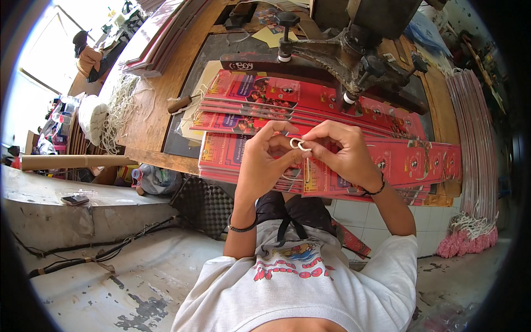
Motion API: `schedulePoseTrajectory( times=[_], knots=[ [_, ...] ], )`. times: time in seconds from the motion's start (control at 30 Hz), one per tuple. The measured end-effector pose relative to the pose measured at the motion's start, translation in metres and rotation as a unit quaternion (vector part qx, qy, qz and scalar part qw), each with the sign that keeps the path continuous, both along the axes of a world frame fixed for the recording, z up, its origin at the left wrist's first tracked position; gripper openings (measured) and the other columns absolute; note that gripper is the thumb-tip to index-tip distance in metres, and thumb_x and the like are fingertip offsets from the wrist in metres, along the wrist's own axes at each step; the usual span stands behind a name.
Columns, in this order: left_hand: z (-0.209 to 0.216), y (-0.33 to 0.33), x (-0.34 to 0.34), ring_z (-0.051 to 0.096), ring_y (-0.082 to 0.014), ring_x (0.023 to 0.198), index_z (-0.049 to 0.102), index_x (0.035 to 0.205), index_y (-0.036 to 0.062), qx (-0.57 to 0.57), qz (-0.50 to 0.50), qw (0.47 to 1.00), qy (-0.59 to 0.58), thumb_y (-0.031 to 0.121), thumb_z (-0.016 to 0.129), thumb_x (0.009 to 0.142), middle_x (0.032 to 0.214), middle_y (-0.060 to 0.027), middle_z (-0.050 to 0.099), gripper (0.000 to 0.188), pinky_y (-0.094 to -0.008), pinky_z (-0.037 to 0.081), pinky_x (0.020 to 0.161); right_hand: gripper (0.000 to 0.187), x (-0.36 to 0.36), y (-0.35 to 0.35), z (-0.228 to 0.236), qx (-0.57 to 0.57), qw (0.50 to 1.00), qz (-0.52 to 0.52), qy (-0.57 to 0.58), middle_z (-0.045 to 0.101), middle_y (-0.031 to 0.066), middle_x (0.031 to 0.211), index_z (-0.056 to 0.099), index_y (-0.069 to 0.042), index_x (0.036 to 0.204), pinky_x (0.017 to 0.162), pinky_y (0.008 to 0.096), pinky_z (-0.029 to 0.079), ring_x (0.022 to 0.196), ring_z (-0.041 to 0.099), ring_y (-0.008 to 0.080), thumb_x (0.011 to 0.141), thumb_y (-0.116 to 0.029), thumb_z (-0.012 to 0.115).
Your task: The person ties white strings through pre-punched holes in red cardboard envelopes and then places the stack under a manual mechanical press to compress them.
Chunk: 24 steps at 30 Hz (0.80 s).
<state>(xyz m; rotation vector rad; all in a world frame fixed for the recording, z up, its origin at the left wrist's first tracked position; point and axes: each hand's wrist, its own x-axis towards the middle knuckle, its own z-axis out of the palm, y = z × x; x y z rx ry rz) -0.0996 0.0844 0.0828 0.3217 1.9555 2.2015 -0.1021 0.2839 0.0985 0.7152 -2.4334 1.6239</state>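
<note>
My left hand [263, 157] and my right hand [345, 154] meet over the front of the worktable. Both are closed, pinching a thin white cord [298, 145] that bends into a small loop between the fingertips. A length of it seems to run down toward the printed red cardboard strip [381, 166] beneath my hands; where it joins is hard to make out. More flat red printed strips [265, 88] lie in overlapping piles behind and left of my hands. My wrists and fingers cover part of the piles.
A dark metal machine [354, 47] with black knobs stands at the table's back. An awl-like tool [181, 104] lies left of the piles. Loose white cords [119, 108] hang at the left edge. Long corded strips [473, 144] hang at the right. Another person [88, 58] is far left.
</note>
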Motion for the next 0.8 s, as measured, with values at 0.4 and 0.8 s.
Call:
schedulePoseTrajectory(
  times=[0.4,0.8],
  knots=[
    [0.012,0.011,0.007,0.067,-0.0111,0.075,0.069,0.119,-0.0016,-0.041,0.054,0.992,0.105,0.006,0.073,0.088,0.089,-0.0104,0.073,0.032,-0.0260,0.054,0.065,0.018,-0.001,0.002,0.001,0.070,0.970,-0.045,0.228,0.068,0.0105,0.095,0.069,-0.004,0.101,0.072,0.0338,0.057,0.086,0.068,0.0233,0.083,-0.001,0.074],
    [0.010,0.016,0.014,0.056,-0.0053,0.063,0.066,0.105,-0.0047,-0.057,0.028,0.993,0.097,0.004,0.060,0.098,0.074,-0.0074,0.068,0.012,-0.0218,0.042,0.055,0.024,0.000,0.005,0.000,0.049,0.968,-0.070,0.237,0.066,0.0104,0.098,0.068,-0.005,0.104,0.071,0.0329,0.057,0.087,0.068,0.0238,0.082,0.002,0.074]
  ],
)
